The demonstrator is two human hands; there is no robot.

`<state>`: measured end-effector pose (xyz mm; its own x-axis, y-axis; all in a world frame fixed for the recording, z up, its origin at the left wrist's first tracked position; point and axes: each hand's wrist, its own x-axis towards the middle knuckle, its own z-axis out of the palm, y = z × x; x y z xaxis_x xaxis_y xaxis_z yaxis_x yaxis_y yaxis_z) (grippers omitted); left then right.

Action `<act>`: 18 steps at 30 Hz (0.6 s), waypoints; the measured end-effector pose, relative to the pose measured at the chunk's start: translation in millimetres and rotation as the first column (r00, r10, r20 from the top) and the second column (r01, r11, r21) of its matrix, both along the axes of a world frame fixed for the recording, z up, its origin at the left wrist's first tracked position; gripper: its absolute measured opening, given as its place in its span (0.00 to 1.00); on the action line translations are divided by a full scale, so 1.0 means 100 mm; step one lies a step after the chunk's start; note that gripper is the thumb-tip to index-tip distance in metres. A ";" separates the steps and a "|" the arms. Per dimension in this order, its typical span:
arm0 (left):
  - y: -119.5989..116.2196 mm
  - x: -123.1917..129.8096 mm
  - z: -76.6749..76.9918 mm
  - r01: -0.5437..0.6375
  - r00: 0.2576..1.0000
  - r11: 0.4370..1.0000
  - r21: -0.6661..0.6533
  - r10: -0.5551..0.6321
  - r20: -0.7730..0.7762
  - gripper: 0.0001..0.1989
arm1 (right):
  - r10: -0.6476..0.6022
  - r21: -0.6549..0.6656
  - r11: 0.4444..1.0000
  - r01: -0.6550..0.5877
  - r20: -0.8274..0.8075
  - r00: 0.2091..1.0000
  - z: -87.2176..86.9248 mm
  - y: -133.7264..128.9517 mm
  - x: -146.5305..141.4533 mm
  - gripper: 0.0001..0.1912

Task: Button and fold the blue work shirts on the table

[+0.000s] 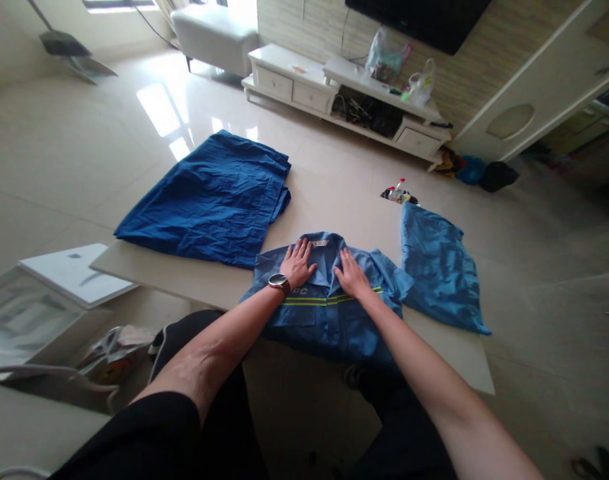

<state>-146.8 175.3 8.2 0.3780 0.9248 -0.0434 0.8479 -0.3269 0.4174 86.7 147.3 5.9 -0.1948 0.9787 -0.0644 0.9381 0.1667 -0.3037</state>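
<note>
A blue shirt (304, 316) with yellow-green stripes lies front up on the pale table (334, 207), its lower part hanging over the near edge. My left hand (298, 263) rests flat on the shirt beside the left of the collar, fingers spread, a watch on the wrist. On the other side of the collar my right hand (353, 273) lies with its fingers stretched out on the fabric. A darker blue folded cloth (212, 193) covers the table's left part. Another folded blue garment (437, 267) lies at the right end.
Bottles with red caps (397, 192) stand beyond the table's far edge. A white box (77, 270) is at the left, near a bag (117, 357). A low white cabinet (309, 83) and a grey bench (214, 37) stand further back.
</note>
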 end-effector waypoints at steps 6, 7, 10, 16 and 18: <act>0.06 -0.07 0.18 -0.036 0.999 0.999 -0.010 0.036 0.038 0.34 | -0.009 -0.049 0.999 0.009 0.004 1.000 0.00 0.12 -0.01 0.31; 0.05 -0.15 0.24 -0.109 0.994 0.994 0.001 0.109 0.025 0.32 | -0.047 -0.014 0.999 0.047 -0.002 0.999 0.04 0.13 0.08 0.29; -0.06 -0.52 0.40 -0.321 0.940 0.947 -0.026 0.315 -0.129 0.27 | -0.261 0.028 0.965 0.260 0.042 0.964 0.18 0.10 0.53 0.26; -0.29 -1.00 0.47 -0.451 0.874 0.877 -0.166 0.395 -0.283 0.20 | -0.602 -0.094 0.784 0.613 0.122 0.789 0.30 -0.02 1.31 0.34; -0.33 -1.00 0.48 -0.452 0.880 0.870 -0.196 0.398 -0.260 0.18 | -0.644 -0.137 0.743 0.655 0.122 0.755 0.30 -0.01 1.39 0.35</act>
